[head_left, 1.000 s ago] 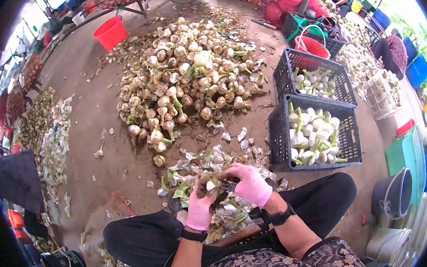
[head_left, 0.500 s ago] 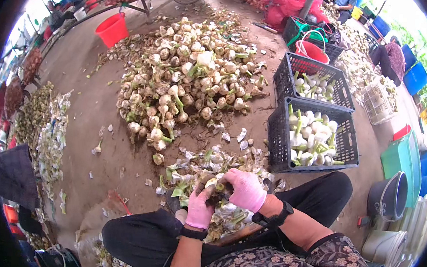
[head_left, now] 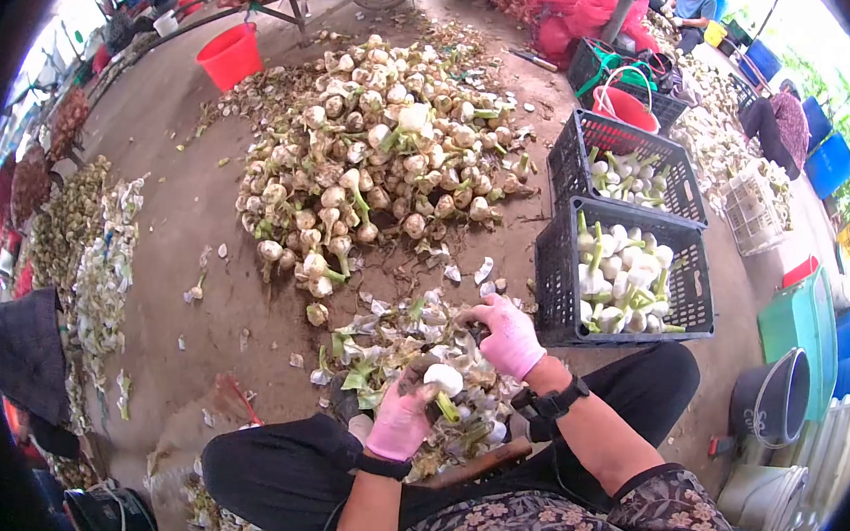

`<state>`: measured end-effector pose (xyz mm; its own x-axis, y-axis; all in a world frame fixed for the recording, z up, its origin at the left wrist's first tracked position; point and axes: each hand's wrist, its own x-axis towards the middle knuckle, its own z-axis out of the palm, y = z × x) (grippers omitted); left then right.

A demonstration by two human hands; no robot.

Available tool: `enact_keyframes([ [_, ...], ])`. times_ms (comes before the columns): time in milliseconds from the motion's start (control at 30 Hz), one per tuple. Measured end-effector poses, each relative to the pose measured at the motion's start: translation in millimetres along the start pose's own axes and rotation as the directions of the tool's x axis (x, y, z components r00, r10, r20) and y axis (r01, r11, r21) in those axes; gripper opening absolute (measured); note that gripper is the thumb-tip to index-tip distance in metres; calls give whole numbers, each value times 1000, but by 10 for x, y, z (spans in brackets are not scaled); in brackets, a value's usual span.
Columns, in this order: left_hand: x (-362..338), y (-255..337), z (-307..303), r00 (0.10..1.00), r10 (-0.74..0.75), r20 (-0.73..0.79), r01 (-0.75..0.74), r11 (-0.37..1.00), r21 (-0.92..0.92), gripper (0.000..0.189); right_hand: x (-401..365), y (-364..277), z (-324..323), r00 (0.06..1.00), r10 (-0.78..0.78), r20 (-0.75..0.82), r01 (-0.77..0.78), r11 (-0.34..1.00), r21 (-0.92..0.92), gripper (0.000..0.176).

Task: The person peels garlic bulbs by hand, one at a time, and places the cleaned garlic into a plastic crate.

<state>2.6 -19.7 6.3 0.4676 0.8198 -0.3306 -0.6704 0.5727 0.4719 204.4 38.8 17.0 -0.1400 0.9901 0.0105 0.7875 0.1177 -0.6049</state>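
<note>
Garlic bulb [head_left: 444, 378] sits lower centre of the frame, up at the fingertips of the pink-gloved left hand [head_left: 401, 423], fingers closed round it. Reads light to me, easy one-hand carry. Body should be firm, barely any give under a normal pinch; the green stem [head_left: 447, 407] probably flexes and might snap if used as a lever. White skin looks smooth, so I'd expect some slip, worse if damp; gloved grip should help. Outer layers likely thin and quick to tear, and a hard squeeze or a drop could bruise it. Best hold, my guess: thumb and fingers round the fattest part, stem left free. Looks: bright white, rounded, short stalk angled down toward lower right, no dirt I can make out at this size. Much cleaner than the brown-smudged heap [head_left: 384, 152] at upper centre; close match for what's in the front crate [head_left: 556, 276], right of centre. Right hand [head_left: 507, 340], also pink-gloved, is up and right of the bulb, apart from it, fingers curled; can't tell if anything is pinched there. Loose peelings [head_left: 367, 371] lie beneath both.
</note>
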Motion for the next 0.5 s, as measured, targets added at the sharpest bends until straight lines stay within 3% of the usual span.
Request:
enact_keyframes([
  [67,15,-5,7,999,35,-21,-34,998,55,48,-16,-35,-117,1000,19,-23,-21,996,-84,39],
  [133,40,-15,4,996,71,-45,-66,992,109,50,-41,-35,-152,999,38,17,-37,998,-45,36],
  [200,95,-30,10,980,173,-96,-139,948,288,55,-84,-105,-197,996,-78,51,52,920,389,35],
  [233,117,-5,75,973,159,-166,-105,950,293,60,-122,-110,-172,979,-33,202,-62,893,445,42],
  [267,126,-15,117,973,158,-165,-105,950,293,60,-178,-163,-106,975,-74,208,-40,867,496,42],
  [333,149,-21,170,936,311,-168,-108,705,701,63,-203,-288,-38,907,9,421,-234,842,487,45],
  [367,181,-40,98,936,343,-80,-196,697,690,66,-226,-226,92,942,-44,333,-138,853,503,48],
  [400,222,-41,44,927,366,-78,-221,704,675,63,-223,-134,230,944,-50,325,-177,757,629,49],
  [467,281,13,-45,915,377,-148,-181,707,684,62,-129,70,297,831,176,529,-502,649,573,48],
  [500,353,60,-139,906,371,-203,-170,758,630,61,-102,207,308,832,257,491,-554,380,740,39],
])
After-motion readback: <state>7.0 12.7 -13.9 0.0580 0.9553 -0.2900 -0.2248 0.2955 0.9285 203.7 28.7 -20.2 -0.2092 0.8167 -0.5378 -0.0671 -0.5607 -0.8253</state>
